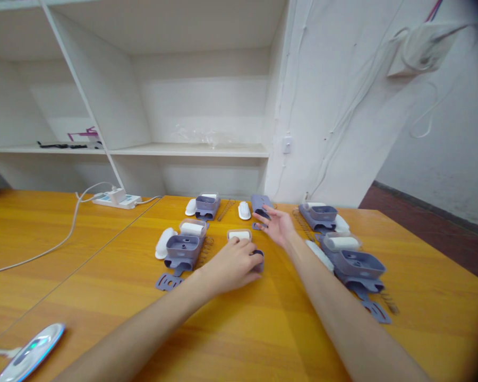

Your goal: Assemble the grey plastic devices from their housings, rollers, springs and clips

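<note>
Gripping a case (261,262), likely light, stiff, best held by its sides, the left hand (237,262) curled; the right hand (279,227) spread, empty.

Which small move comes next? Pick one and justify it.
I'd probably close the right hand on the far purple case: the hand is spread open right by it, with nothing visible in its grasp, though I can't tell whether they touch. The left hand is curled over another purple part, so the right seems the freer one.
</note>
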Tool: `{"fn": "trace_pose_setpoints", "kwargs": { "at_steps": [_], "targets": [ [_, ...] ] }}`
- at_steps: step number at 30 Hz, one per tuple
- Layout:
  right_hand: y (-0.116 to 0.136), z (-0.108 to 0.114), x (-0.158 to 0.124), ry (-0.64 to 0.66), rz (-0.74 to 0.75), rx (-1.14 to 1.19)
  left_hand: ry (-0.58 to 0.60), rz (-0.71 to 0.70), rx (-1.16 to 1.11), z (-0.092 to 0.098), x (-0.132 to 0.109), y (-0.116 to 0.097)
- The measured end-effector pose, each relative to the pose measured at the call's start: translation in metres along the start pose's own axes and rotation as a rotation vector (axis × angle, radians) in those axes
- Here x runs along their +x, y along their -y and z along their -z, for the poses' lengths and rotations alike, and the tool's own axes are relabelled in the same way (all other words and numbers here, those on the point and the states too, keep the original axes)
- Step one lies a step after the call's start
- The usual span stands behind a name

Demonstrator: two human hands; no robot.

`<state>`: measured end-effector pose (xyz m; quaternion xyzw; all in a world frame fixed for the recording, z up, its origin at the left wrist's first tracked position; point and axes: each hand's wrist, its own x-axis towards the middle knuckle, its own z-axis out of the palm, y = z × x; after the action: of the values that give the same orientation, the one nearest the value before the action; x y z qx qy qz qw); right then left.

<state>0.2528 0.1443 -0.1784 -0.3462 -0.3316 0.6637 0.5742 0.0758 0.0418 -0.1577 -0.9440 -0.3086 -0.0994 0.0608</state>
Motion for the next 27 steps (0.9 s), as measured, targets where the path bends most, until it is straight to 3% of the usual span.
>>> {"fn": "trace_pose_setpoints", "kwargs": {
  "at_steps": [6,12,17,27],
  "targets": [
    [0.013,0.004,-0.056,0.155,0.004,-0.088,0.018,0.047,0.075,0.003,-0.018,0.002],
    [0.003,0.02,-0.108,0.139,-0.026,-0.127,0.047,0.151,0.09,0.012,-0.033,0.015],
    [-0.01,0.024,-0.127,0.134,-0.09,-0.049,0.03,0.224,0.117,0.005,-0.032,0.026],
    [-0.015,0.005,-0.156,0.148,-0.203,0.105,-0.017,0.23,-0.033,0.001,-0.027,0.03]
  ]
}}
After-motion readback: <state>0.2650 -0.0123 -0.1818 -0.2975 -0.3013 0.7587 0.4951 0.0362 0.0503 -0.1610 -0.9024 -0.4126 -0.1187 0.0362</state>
